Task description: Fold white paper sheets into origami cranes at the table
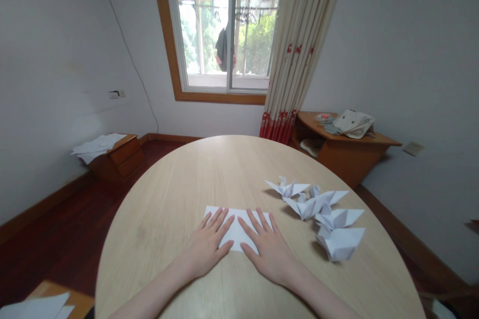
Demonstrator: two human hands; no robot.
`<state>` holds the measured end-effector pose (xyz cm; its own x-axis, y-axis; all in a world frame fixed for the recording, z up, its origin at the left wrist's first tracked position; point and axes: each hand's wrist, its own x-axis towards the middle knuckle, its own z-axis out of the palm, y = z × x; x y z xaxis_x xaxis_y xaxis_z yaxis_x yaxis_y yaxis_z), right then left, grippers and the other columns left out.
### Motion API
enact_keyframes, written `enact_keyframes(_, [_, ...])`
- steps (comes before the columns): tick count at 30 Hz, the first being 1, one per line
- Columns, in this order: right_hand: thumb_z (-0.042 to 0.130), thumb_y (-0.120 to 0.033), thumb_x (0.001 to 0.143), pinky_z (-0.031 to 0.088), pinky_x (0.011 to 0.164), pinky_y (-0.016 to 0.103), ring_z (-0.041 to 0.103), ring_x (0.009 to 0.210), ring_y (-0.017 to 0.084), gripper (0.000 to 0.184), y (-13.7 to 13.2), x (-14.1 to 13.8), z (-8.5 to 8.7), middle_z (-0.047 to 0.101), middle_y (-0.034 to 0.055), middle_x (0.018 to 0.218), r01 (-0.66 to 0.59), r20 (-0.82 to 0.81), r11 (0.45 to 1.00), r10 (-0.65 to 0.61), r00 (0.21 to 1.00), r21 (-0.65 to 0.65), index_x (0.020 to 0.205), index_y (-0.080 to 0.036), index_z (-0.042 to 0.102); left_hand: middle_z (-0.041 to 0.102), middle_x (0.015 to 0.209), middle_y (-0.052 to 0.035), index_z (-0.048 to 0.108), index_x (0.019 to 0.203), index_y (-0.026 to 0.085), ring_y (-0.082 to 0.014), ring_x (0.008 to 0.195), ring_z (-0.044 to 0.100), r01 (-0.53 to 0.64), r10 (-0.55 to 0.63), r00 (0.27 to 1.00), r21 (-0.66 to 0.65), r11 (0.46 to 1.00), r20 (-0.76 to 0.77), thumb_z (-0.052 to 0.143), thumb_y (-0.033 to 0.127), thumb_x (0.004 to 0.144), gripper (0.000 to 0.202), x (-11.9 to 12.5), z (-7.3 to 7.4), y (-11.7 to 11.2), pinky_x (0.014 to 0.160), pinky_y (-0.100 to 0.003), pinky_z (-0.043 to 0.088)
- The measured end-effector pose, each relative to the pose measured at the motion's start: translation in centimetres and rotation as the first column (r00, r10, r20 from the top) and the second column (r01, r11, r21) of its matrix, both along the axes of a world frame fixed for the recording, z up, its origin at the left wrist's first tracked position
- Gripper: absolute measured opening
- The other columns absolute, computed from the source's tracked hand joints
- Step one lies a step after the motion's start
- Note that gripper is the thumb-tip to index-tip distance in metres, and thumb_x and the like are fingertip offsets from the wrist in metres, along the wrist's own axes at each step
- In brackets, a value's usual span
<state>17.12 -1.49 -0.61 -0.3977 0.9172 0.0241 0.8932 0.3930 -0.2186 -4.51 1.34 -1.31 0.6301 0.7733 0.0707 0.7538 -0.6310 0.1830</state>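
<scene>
A white sheet of paper (pixel 236 230) lies flat on the round wooden table (pixel 209 174). My left hand (pixel 207 247) rests on its left half, fingers stretched out and spread. My right hand (pixel 266 248) presses flat on its right half, fingers also spread. Neither hand grips anything. Part of the sheet is hidden under both palms. To the right of my right hand lie several folded white paper cranes (pixel 322 214).
A low wooden cabinet with papers (pixel 108 152) stands at the left wall. A corner desk (pixel 348 147) with a bag stands at the right, beside a curtain (pixel 299 55) and window. More white paper (pixel 33 306) lies at the bottom left.
</scene>
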Motion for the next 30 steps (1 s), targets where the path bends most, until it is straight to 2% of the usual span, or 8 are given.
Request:
enact_keyframes(6, [0.039, -0.056, 0.094, 0.014, 0.112, 0.062, 0.01, 0.144, 0.034, 0.059, 0.3, 0.7, 0.5, 0.02, 0.0078, 0.157, -0.023, -0.028, 0.999, 0.022, 0.999, -0.031, 0.148, -0.033, 0.028, 0.022, 0.156, -0.0092, 0.027, 0.148, 0.031, -0.0274, 0.142, 0.023, 0.029, -0.029, 0.998, 0.008, 1.0, 0.054, 0.036, 0.058, 0.095, 0.059, -1.0, -0.1, 0.7, 0.113, -0.051, 0.025])
enact_keyframes(13, [0.038, -0.06, 0.093, 0.011, 0.113, 0.06, 0.013, 0.144, 0.031, 0.06, 0.6, 1.4, 1.1, 0.021, 0.0053, 0.157, -0.061, -0.032, 0.996, 0.059, 0.998, -0.069, 0.147, -0.036, 0.028, 0.024, 0.155, -0.0081, 0.027, 0.147, 0.035, -0.0299, 0.142, 0.023, 0.057, -0.059, 0.996, 0.024, 0.998, 0.074, 0.039, 0.059, 0.094, 0.06, -1.5, -0.2, 1.1, 0.113, -0.056, 0.021])
enact_keyframes(22, [0.037, -0.055, 0.096, 0.009, 0.114, 0.061, 0.008, 0.145, 0.028, 0.056, 1.0, 2.6, 1.2, 0.016, 0.0029, 0.158, -0.136, -0.061, 0.983, 0.129, 0.99, -0.125, 0.147, -0.037, 0.023, 0.019, 0.156, -0.0087, 0.027, 0.147, 0.035, -0.0314, 0.144, 0.014, 0.082, -0.078, 0.996, -0.153, 0.985, 0.036, 0.041, 0.059, 0.093, 0.061, -2.5, 1.4, 1.9, 0.111, -0.063, 0.01])
enact_keyframes(26, [0.04, -0.055, 0.095, 0.009, 0.113, 0.062, 0.006, 0.145, 0.029, 0.056, 1.1, 3.5, 1.0, 0.016, 0.0026, 0.157, -0.142, -0.071, 0.982, 0.134, 0.988, -0.127, 0.147, -0.038, 0.023, 0.021, 0.155, -0.0089, 0.028, 0.146, 0.038, -0.0317, 0.144, 0.013, 0.102, -0.086, 0.993, -0.196, 0.975, 0.084, 0.05, 0.056, 0.09, 0.063, -3.5, 1.4, 2.4, 0.11, -0.065, 0.005])
enact_keyframes(30, [0.043, -0.055, 0.094, 0.009, 0.113, 0.062, 0.002, 0.144, 0.031, 0.059, 1.2, 4.5, 0.5, 0.014, 0.0044, 0.157, -0.115, -0.042, 0.984, 0.111, 0.993, -0.137, 0.147, -0.037, 0.023, 0.02, 0.155, -0.0093, 0.029, 0.145, 0.038, -0.032, 0.144, 0.01, 0.072, -0.051, 0.995, -0.267, 0.961, 0.085, 0.061, 0.05, 0.086, 0.069, -4.3, 1.6, 2.9, 0.108, -0.067, 0.001])
